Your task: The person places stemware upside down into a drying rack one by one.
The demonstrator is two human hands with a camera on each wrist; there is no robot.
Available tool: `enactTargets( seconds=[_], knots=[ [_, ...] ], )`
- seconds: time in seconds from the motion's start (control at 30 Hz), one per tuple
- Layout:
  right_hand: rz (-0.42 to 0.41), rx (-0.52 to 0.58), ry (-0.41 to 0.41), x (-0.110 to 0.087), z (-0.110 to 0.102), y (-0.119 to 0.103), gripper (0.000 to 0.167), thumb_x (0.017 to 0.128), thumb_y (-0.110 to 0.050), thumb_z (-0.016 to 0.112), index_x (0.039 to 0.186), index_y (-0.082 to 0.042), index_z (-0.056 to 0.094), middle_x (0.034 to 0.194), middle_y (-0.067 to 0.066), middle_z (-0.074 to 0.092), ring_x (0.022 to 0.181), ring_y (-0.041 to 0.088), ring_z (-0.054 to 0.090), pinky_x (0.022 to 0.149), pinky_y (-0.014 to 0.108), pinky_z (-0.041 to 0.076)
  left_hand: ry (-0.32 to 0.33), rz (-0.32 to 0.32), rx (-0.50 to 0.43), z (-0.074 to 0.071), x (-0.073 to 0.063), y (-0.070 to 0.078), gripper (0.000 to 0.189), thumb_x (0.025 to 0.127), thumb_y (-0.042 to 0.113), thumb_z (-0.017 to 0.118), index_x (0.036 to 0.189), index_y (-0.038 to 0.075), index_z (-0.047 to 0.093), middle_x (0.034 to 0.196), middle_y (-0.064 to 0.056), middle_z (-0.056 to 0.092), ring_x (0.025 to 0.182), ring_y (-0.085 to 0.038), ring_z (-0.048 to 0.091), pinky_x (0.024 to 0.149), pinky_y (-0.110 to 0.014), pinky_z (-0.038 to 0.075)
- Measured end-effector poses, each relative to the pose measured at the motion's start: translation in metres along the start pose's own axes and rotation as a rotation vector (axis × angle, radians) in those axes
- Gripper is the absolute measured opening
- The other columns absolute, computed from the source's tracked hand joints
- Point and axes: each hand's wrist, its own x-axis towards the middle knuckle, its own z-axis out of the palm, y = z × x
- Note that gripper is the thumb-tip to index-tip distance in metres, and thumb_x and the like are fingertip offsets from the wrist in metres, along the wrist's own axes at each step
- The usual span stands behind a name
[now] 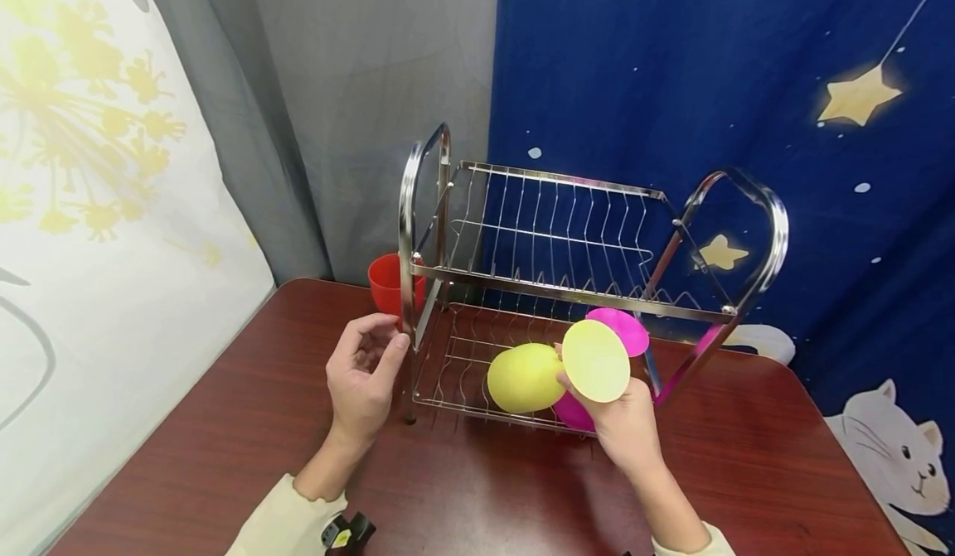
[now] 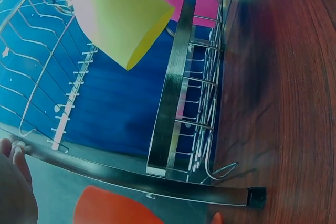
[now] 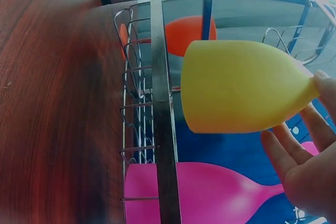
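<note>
Pale cream left sleeve (image 1: 279, 523) and right sleeve (image 1: 694, 543); left hand (image 1: 364, 378) and right hand (image 1: 628, 430) bare.
The left cuff (image 1: 315, 513) has a slightly wavy edge, and beside it sits a small, boxy black device (image 1: 361, 531) with a yellow patch (image 1: 341, 539); the right cuff shows only in part.

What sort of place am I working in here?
Probably an indoor, curtained-off tabletop setup, though little else of the room shows: a metal dish rack stands on a reddish-brown table, with a blue star-print curtain behind.
</note>
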Motion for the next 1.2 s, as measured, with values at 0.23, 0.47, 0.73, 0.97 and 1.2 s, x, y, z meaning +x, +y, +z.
enactTargets(
  seconds=[0.23, 0.47, 0.73, 0.97, 1.2],
  knots=[
    [-0.063, -0.094, 0.04, -0.003, 0.004, 0.005, 0.028, 0.079, 0.003, 0.075, 0.107, 0.0, 0.072, 0.095, -0.019, 0.07, 0.083, 0.001, 0.061, 0.077, 0.014, 0.051, 0.009, 0.01, 0.028, 0.006, 0.005, 0.015, 0.029, 0.075, -0.02, 0.062, 0.104, -0.019, 0.056, 0.084, -0.026, 0.055, 0.079, -0.014, 0.059, 0.067, -0.017, 0.049],
    [-0.106, -0.136, 0.05, -0.002, 0.005, 0.006, 0.022, 0.082, 0.004, 0.072, 0.103, 0.0, 0.074, 0.092, -0.011, 0.072, 0.075, 0.004, 0.055, 0.071, 0.014, 0.049, -0.003, -0.014, 0.069, 0.01, 0.008, 0.025, 0.034, 0.075, -0.018, 0.064, 0.108, -0.02, 0.055, 0.095, -0.034, 0.054, 0.09, -0.021, 0.058, 0.076, -0.021, 0.049],
    [-0.101, -0.199, 0.044, 0.003, 0.01, 0.013, 0.02, 0.081, 0.001, 0.075, 0.101, -0.002, 0.075, 0.092, 0.01, 0.075, 0.077, 0.002, 0.058, 0.074, 0.012, 0.05, -0.04, -0.108, 0.124, 0.012, 0.008, 0.022, 0.035, 0.079, -0.016, 0.066, 0.113, -0.015, 0.059, 0.1, -0.026, 0.061, 0.089, -0.016, 0.061, 0.076, -0.015, 0.05],
    [-0.106, -0.24, 0.024, 0.005, 0.013, 0.018, 0.018, 0.08, 0.0, 0.075, 0.098, -0.002, 0.075, 0.089, 0.009, 0.075, 0.073, 0.004, 0.055, 0.071, 0.019, 0.051, -0.058, -0.152, 0.157, 0.012, 0.006, 0.021, 0.034, 0.079, -0.016, 0.067, 0.112, -0.015, 0.059, 0.095, -0.029, 0.063, 0.078, -0.004, 0.06, 0.069, -0.013, 0.049],
    [-0.101, -0.341, 0.015, 0.008, 0.017, 0.02, 0.017, 0.078, -0.002, 0.076, 0.094, -0.007, 0.077, 0.088, 0.005, 0.075, 0.08, 0.009, 0.064, 0.075, 0.033, 0.057, -0.068, -0.154, 0.169, 0.012, 0.007, 0.023, 0.032, 0.079, -0.017, 0.067, 0.111, -0.016, 0.059, 0.092, -0.028, 0.063, 0.074, -0.005, 0.063, 0.067, -0.012, 0.05]
  ],
)
